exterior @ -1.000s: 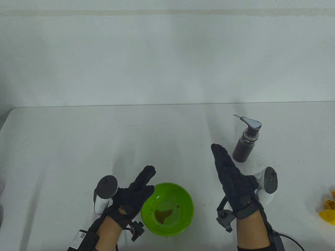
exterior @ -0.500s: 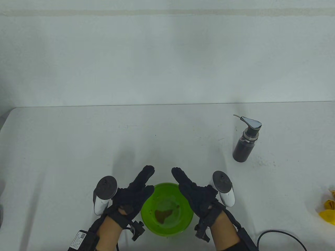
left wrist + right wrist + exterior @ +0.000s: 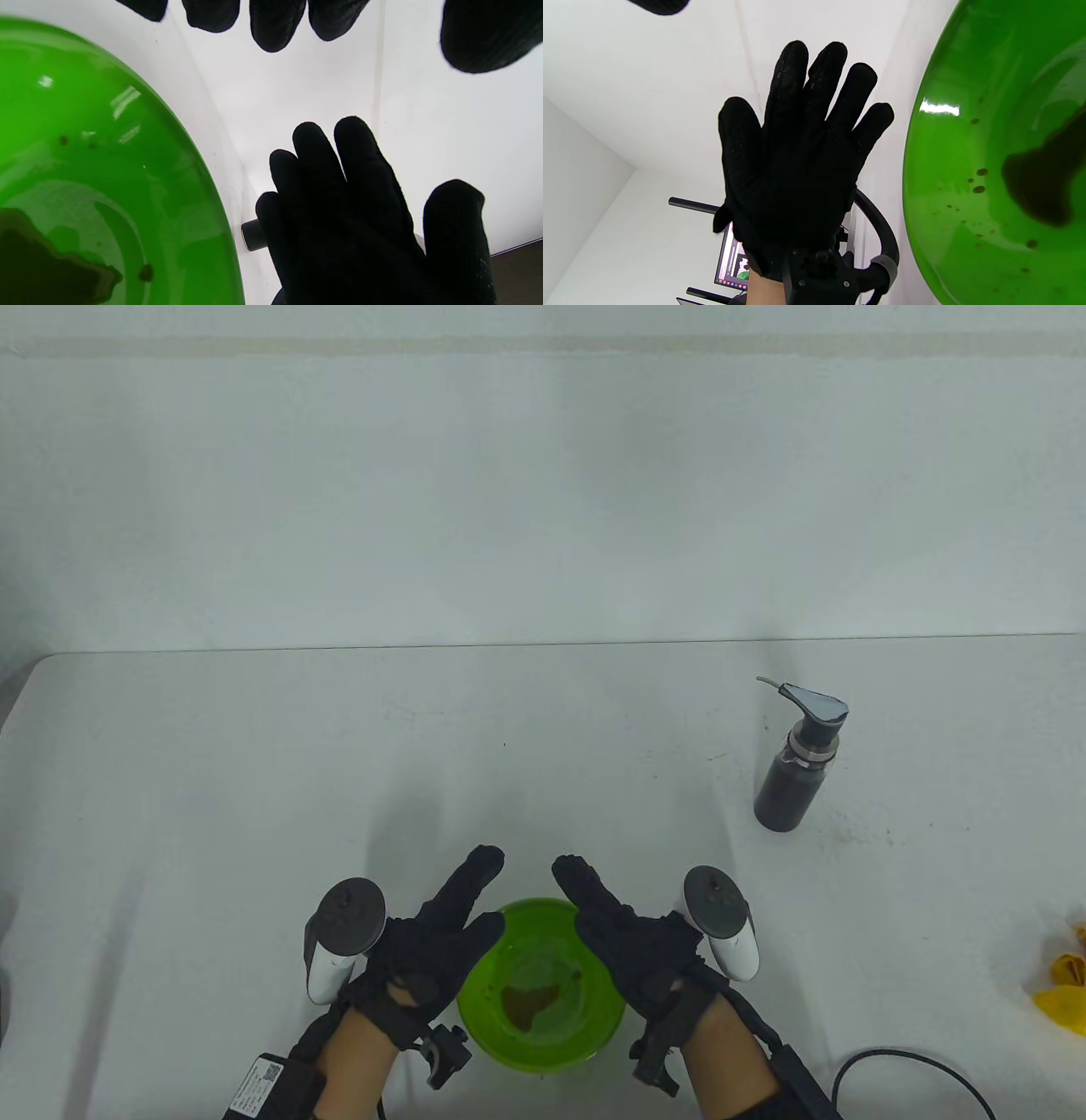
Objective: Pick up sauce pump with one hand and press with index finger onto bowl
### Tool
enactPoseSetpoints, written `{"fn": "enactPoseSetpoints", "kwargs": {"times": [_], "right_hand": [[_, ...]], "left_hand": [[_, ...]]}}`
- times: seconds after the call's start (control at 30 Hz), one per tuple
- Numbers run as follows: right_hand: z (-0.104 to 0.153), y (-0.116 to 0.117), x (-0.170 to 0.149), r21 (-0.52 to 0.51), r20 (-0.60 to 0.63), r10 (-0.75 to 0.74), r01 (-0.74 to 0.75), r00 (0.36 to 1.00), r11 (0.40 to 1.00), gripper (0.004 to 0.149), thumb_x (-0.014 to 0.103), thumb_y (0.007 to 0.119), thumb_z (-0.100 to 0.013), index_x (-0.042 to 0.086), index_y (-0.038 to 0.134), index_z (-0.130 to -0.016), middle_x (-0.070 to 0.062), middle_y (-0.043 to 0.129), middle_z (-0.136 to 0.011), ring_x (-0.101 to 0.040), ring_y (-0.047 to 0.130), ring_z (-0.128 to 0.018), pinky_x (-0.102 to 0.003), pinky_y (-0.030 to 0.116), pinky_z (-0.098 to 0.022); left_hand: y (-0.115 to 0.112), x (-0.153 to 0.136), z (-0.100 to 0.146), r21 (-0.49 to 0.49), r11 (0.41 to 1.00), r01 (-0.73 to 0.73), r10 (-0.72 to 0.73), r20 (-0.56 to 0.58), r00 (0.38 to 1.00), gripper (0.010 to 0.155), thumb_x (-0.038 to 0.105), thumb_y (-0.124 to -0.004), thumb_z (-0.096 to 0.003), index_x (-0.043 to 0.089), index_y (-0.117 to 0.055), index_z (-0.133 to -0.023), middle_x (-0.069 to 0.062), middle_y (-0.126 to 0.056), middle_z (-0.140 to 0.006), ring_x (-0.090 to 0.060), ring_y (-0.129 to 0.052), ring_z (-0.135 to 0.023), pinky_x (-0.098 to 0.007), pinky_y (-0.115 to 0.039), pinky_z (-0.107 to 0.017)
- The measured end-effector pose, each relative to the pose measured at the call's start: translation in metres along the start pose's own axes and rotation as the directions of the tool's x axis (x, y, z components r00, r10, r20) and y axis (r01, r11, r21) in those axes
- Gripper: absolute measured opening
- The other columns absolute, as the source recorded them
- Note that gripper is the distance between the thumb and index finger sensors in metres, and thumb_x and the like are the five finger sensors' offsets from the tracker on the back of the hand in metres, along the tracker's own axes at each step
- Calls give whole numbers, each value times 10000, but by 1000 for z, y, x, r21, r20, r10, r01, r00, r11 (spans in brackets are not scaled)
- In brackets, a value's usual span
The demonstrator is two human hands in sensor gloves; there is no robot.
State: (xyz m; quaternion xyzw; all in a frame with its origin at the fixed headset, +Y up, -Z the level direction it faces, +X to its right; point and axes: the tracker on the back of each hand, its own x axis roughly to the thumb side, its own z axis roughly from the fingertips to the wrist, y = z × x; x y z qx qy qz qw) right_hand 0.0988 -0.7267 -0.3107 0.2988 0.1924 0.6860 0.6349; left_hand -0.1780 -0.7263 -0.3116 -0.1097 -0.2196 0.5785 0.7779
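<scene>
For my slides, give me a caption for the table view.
Both hands, left and right, open beside the bowl; pump stands untouched.

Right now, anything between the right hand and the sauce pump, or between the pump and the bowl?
Nothing visible. The right hand hovers open at the bowl, and only bare table lies between it and the sauce pump, upright at far right. The pump-to-bowl path looks bare too.

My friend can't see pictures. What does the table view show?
Two black-gloved hands, left hand and right hand, hover open on either side of a green bowl holding a little brown sauce. A dark sauce pump bottle stands upright, untouched, farther back on the right of the white table.
</scene>
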Motion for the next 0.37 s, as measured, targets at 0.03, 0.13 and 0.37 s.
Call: {"fn": "enactPoseSetpoints", "kwargs": {"times": [0.03, 0.13, 0.37], "right_hand": [[0, 0, 1, 0, 4, 4, -4, 1000, 1000, 741, 646, 541, -561, 216, 241, -1087, -121, 134, -1162, -410, 81, -1052, -570, 159, -711], [-1, 0, 3, 5, 13, 4, -4, 1000, 1000, 754, 649, 540, -561, 217, 205, -1082, -123, 126, -1162, -412, 77, -1052, -571, 155, -712], [3, -3, 6, -11, 43, -3, 3, 999, 1000, 774, 653, 541, -559, 224, 149, -1070, -132, 122, -1162, -419, 80, -1051, -572, 160, -713]], "left_hand": [[0, 0, 0, 2, 1000, 2, -2, 1, 1000, 874, 709, -715, -456, 298, -353, -1137, -63, -387, -1202, -484, -353, -1112, -673, -398, -742], [0, 0, 0, -2, 1000, 7, -7, -3, 1000, 873, 708, -716, -456, 299, -355, -1137, -65, -388, -1203, -485, -353, -1111, -673, -397, -743], [-4, 0, -2, -25, 999, 38, -38, -7, 999, 873, 709, -715, -456, 296, -358, -1137, -65, -393, -1202, -486, -358, -1110, -673, -400, -741]]}}
